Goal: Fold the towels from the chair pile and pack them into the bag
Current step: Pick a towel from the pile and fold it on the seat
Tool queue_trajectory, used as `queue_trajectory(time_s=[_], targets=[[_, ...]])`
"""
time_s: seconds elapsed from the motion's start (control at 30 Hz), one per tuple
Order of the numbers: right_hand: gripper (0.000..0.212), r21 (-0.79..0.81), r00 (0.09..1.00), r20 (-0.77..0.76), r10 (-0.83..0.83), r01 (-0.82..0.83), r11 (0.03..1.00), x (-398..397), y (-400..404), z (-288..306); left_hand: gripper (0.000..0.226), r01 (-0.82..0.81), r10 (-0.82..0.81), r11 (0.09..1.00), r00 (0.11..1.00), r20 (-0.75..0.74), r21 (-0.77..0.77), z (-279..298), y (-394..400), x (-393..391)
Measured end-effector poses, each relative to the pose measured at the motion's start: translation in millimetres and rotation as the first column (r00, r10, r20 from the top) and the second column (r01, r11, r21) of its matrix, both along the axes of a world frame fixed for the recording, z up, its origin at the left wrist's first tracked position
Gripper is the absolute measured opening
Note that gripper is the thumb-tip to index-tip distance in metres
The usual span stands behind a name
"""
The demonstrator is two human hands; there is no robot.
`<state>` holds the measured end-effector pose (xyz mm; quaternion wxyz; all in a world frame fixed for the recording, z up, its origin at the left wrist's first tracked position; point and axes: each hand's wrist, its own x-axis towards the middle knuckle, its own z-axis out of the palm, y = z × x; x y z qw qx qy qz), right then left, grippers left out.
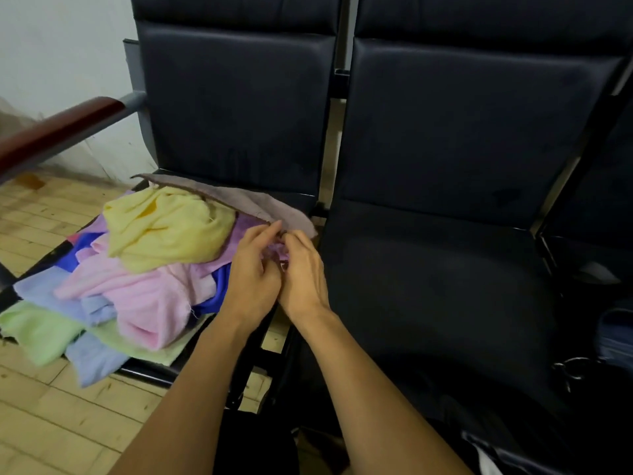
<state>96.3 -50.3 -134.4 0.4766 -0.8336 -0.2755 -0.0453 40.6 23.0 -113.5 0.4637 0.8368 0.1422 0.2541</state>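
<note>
Right now the towel pile [137,269] is heaped on the left chair seat [294,200], yellow towel [164,228] on top, pink [144,296], blue and green ones under it. Both hands are brought together at the pile's right edge: the left hand [251,272] & right hand [301,272] are curled, fingertips pinching a lilac towel [274,250] (mostly hidden, so prob. its edge). The seat to the right [428,286] is seen bare, with what may be the bag [616,337] at far right.
</note>
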Motion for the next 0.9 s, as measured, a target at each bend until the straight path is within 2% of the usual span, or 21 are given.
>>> queue_trajectory(time_s=[0.1, 0.17, 0.27, 0.37, 0.47, 0.57, 0.67, 0.73, 0.77, 0.83, 0.9], targets=[[0.016, 0.147, 0.999, -0.018, -0.052, 0.054, 0.988, 0.0, -24.3, 13.7, 0.055, 0.101, -0.09, 0.986, 0.992, 0.086, -0.129, 16.1, -24.0, -8.3], [0.023, 0.156, 0.999, 0.003, -0.054, 0.053, 0.986, -0.7, -44.9, 23.2, 0.055, 0.176, -0.154, 0.971, 0.978, 0.142, -0.159, 23.4, -37.9, -12.5], [0.031, 0.11, 1.0, 0.025, -0.008, 0.005, 0.994, 6.4, -82.8, 36.8, 0.052, 0.222, -0.197, 0.965, 0.965, 0.175, -0.136, 28.5, -60.9, -13.0], [0.027, -0.016, 0.977, 0.201, 0.077, -0.075, 0.997, 19.0, -122.5, 43.9, 0.043, 0.189, -0.163, 0.972, 0.97, 0.18, -0.137, 25.5, -77.1, -4.8], [0.02, -0.032, 0.97, 0.232, 0.073, -0.067, 0.997, 22.6, -162.7, 48.4, 0.03, 0.068, -0.073, 0.99, 0.997, 0.037, 0.121, 10.3, -75.6, 8.5], [0.014, 0.029, 0.973, 0.228, -0.014, 0.008, 1.0, 24.9, -206.6, 55.2, 0.01, -0.056, 0.117, 0.922, 0.984, -0.138, 0.384, 3.0, -67.5, 18.3], [0.014, 0.038, 0.963, 0.234, -0.135, 0.13, 0.991, 31.2, -253.5, 57.2, 0.01, -0.016, 0.187, 0.861, 0.939, -0.287, 0.509, 4.6, -69.4, 24.1], [0.015, 0.036, 0.951, 0.215, -0.222, 0.219, 0.975, 35.5, -285.6, 54.3, 0.007, 0.045, 0.122, 0.883, 0.939, -0.321, 0.466, 3.7, -74.0, 28.9], [0.016, 0.03, 0.949, 0.183, -0.258, 0.257, 0.966, 37.0, -300.7, 51.8, 0.006, 0.062, 0.076, 0.92, 0.941, -0.329, 0.388, 5.2, -77.1, 30.8], [0.017, -0.008, 0.958, 0.089, -0.272, 0.274, 0.962, 39.4, -328.0, 44.4, 0.004, 0.114, -0.059, 0.985, 0.929, -0.365, 0.132, 8.7, -83.0, 35.3], [0.016, -0.051, 0.97, 0.017, -0.244, 0.244, 0.968, 38.6, -347.6, 35.4, 0.017, 0.276, -0.281, 0.958, 0.86, -0.426, -0.075, 11.9, -94.3, 37.8]])
